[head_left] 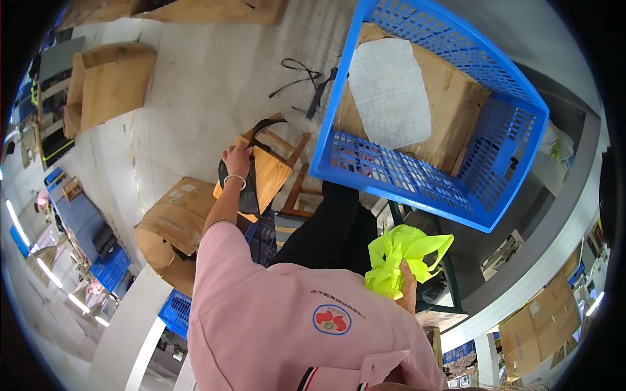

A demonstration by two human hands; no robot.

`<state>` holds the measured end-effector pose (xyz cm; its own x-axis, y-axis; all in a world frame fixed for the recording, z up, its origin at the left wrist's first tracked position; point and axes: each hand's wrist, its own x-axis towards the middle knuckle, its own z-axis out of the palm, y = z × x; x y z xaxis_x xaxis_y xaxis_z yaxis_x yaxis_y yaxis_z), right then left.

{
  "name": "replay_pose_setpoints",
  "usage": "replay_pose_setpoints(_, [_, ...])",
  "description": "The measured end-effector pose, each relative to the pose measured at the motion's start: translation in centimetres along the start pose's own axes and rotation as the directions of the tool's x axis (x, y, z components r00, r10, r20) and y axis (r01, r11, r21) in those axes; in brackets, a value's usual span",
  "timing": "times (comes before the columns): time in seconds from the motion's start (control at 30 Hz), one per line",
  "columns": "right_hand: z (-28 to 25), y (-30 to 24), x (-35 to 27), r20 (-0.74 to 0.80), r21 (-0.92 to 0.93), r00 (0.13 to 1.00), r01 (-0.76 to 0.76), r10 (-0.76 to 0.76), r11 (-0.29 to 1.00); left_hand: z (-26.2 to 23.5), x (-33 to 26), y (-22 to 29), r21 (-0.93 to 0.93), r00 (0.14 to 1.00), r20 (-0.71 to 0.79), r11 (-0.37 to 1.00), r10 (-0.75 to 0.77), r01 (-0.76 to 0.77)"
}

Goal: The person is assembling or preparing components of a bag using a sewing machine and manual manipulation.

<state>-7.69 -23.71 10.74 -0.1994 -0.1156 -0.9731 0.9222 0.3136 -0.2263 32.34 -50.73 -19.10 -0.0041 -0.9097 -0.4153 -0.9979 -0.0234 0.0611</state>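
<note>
My left hand (236, 159), with a thin bracelet on the wrist, reaches forward and closes on a black bag (248, 196) that lies over a tilted orange wooden stool (270, 173). A black strap (264, 124) loops above the stool's top edge. My right hand (409, 288) stays low by my side and grips a bunched neon yellow-green fabric bag (401, 257). My pink-sleeved chest fills the lower middle of the view, with my dark trousers below the stool.
A large blue plastic crate (521, 104) sits right of the stool, holding a cardboard sheet (456, 98) and a white padded sheet (391, 91). Loose black straps (306, 81) lie on the floor. Cardboard boxes (111, 78) (173, 218) stand left; a blue crate (175, 311) is lower left.
</note>
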Motion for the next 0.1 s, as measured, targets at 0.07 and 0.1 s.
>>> replay_pose_setpoints(0.07, [-1.6, 0.8, 0.6, 0.038, 0.065, 0.999, -0.039, 0.037, 0.997, -1.0, -0.5, -0.3, 0.139, 0.996, 0.059, 0.988, 0.066, -0.074])
replay_pose_setpoints(0.1, [-10.1, 2.3, -3.8, 0.043, 0.072, 0.999, -0.035, 0.032, 0.997, -1.4, -0.4, -0.2, 0.14, 0.996, 0.051, 0.987, 0.073, -0.08])
